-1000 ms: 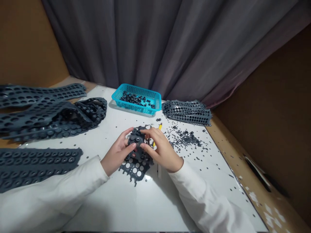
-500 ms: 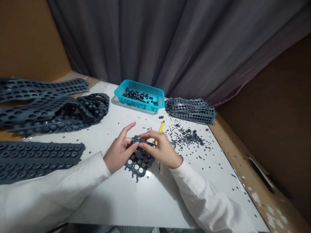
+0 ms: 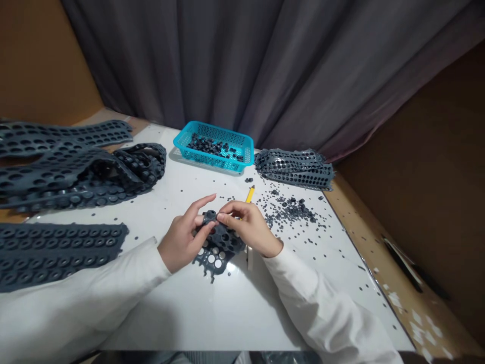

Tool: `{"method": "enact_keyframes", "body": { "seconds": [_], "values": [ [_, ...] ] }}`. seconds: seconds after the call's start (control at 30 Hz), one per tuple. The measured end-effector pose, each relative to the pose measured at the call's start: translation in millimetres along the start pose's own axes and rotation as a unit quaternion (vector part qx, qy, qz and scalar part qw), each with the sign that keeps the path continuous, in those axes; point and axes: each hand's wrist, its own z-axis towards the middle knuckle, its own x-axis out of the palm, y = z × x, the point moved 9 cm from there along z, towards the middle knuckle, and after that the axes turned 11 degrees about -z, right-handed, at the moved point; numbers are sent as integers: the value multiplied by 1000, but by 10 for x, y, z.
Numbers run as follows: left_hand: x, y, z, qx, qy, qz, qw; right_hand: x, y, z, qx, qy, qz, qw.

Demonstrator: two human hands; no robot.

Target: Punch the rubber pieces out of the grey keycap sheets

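Note:
A small piece of dark grey rubber sheet [image 3: 212, 259], full of round holes, is bunched up above the white table. My left hand [image 3: 184, 237] grips its upper edge between thumb and fingers, with the index finger stretched out away from it. My right hand [image 3: 252, 226] pinches the same piece at its folded top, its fingertips close to the left thumb. A raised round stud [image 3: 209, 216] shows between the two hands. Part of the piece is hidden behind my fingers. Beneath my right hand lies a slim yellow tool [image 3: 250, 194] with a dark tip, mostly covered.
Behind stands a turquoise basket [image 3: 214, 164] holding small dark pieces. A folded perforated sheet [image 3: 295, 171] lies right of it. Small dark discs [image 3: 291, 211] are scattered over the table's right side. Large studded sheets [image 3: 56, 247] and a curled one [image 3: 144, 169] lie at left.
Both hands stay on the rubber piece. My right fingers have shifted slightly, and the stud at the top shows more openly. The whole view has moved a little.

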Motion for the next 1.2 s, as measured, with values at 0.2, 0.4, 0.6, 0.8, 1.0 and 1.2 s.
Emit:
{"method": "enact_keyframes", "body": {
  "seconds": [0.2, 0.4, 0.6, 0.8, 1.0, 1.2],
  "values": [
    [-11, -51, 36, -5, -22, 4, 1000, 55, -253, 76, 93, -27, 138, 986],
    [-12, -99, -52, -18, -41, -35, 998, -612, -373, 96, 126, -222, 102, 961],
    [-32, 4, 75, -82, -4, -99, 992, -768, -204, 194, 64, -145, 90, 983],
    [-39, 98, 69, -129, -17, -167, 977, -593, -164, 160, 49, -116, 104, 987],
    [17, 74, 49, -111, -2, -226, 968, -170, -46, 143, 31, 4, 95, 995],
    [56, 68, 35, -111, 8, -252, 961, -97, -54, 134, 28, 25, 90, 995]
  ]
}}
